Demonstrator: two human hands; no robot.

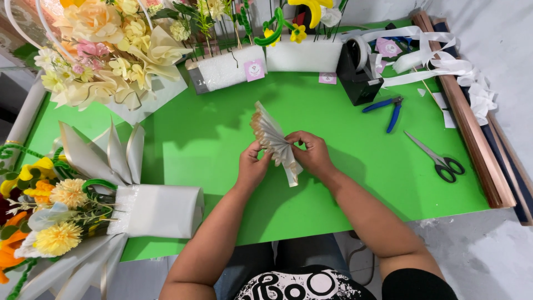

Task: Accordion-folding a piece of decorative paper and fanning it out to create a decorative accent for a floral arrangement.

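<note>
left hand (252, 164) and right hand (312, 153) both pinching the cream pleated paper fan with gold edge (275, 141), lifted above the bright green table top (355, 183) | fan looks light, thin, easily crushed; best gripped at gathered middle folds | black-handled scissors (438, 158) and blue-handled pliers (388, 108) lie apart to the right

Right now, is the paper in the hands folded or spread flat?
Folded: the pleated paper fans out, pinched at its middle by both hands.
</note>
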